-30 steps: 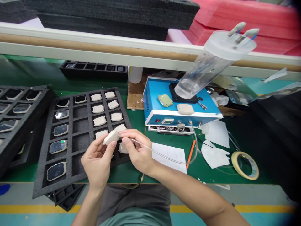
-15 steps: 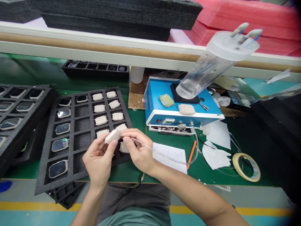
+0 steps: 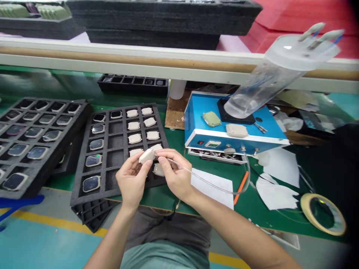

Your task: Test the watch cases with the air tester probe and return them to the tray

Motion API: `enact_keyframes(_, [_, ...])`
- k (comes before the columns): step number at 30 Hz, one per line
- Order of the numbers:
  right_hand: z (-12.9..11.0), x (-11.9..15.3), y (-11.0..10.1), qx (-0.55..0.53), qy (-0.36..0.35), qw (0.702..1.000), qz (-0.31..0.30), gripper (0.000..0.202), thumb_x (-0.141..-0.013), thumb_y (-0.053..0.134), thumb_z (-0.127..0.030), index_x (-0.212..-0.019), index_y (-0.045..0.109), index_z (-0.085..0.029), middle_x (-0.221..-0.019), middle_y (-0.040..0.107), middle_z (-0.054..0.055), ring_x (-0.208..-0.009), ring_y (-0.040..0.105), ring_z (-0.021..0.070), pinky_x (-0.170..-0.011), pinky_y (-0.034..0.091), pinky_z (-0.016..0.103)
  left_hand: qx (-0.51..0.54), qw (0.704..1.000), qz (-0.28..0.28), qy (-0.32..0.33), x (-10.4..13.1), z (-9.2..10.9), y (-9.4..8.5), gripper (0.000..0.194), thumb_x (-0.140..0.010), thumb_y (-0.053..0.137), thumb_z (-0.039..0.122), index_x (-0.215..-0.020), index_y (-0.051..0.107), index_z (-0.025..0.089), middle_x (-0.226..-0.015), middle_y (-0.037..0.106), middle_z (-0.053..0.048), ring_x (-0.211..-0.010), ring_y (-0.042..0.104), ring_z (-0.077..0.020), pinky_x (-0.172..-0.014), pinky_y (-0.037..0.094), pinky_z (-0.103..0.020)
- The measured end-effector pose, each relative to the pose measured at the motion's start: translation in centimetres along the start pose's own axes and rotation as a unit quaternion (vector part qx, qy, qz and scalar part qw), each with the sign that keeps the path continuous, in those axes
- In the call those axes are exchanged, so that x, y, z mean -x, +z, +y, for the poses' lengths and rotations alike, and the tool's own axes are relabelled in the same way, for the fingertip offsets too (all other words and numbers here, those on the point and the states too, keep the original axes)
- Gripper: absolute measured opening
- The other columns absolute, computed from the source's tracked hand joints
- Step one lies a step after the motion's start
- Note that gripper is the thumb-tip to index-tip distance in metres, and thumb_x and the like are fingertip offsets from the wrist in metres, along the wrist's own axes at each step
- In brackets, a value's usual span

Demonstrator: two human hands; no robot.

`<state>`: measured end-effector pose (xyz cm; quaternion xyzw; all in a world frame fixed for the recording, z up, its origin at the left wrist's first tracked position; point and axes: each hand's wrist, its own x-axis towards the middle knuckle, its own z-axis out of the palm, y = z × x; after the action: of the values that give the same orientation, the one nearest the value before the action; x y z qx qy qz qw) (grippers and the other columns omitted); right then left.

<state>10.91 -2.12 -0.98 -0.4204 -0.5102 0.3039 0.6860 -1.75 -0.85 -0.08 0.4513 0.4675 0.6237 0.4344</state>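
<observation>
- Watch case (image 3: 147,156): probably light, stiff; left hand (image 3: 132,181) pinches its edges, a sensible hold.
- Tube (image 3: 207,182): likely bendy; right hand (image 3: 178,177) pinches it beside the case.

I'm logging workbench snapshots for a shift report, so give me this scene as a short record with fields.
Left hand: holds a beige case
Right hand: pinches a clear tube at the beige case's edge
Tube contact: too small to tell
Tube route: loops from the front of the blue box
On the box: green case, second beige case, clear cylinder
Tray: black foam tray with dark-faced watches
Bench, right side: orange stick, tape roll
</observation>
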Motion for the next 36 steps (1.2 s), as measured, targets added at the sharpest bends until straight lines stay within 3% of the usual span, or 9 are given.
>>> enact_keyframes(7, [-0.08, 0.15, 0.05, -0.002, 0.002, 1.000, 0.002, 0.013, -0.101, 0.067, -0.021, -0.103, 0.079, -0.026, -0.106, 0.078, 0.006, -0.101, 0.075, 0.0201, -0.088, 0.063, 0.033, -0.016, 1.000, -0.005, -0.013, 0.13, 0.24, -0.14, 0.038, -0.075, 0.093, 0.031, -0.108, 0.081, 0.016, -0.106, 0.083, -0.012, -0.092, 0.082, -0.0252, -0.087, 0.067, -0.033])
enact_keyframes(27, [-0.17, -0.33, 0.07, 0.017, 0.018, 1.000, 0.000, 0.014, -0.101, 0.065, -0.030, -0.100, 0.078, -0.024, -0.106, 0.079, 0.008, -0.101, 0.077, 0.0209, -0.087, 0.066, 0.033, -0.031, 0.999, 0.009, -0.002, -0.17, 0.03, -0.09, 0.039, -0.075, 0.094, 0.030, -0.109, 0.081, 0.016, -0.104, 0.083, -0.010, -0.089, 0.081, -0.0233, -0.082, 0.066, -0.029])
enact_keyframes(36, [-0.24, -0.43, 0.05, 0.009, 0.010, 1.000, 0.002, 0.012, -0.100, 0.066, -0.027, -0.100, 0.078, -0.024, -0.105, 0.079, 0.008, -0.101, 0.076, 0.0201, -0.087, 0.066, 0.032, -0.010, 1.000, 0.006, 0.001, -0.19, 0.08, -0.04, 0.036, -0.075, 0.094, 0.024, -0.108, 0.082, 0.018, -0.102, 0.084, -0.007, -0.088, 0.081, -0.0192, -0.082, 0.065, -0.023])
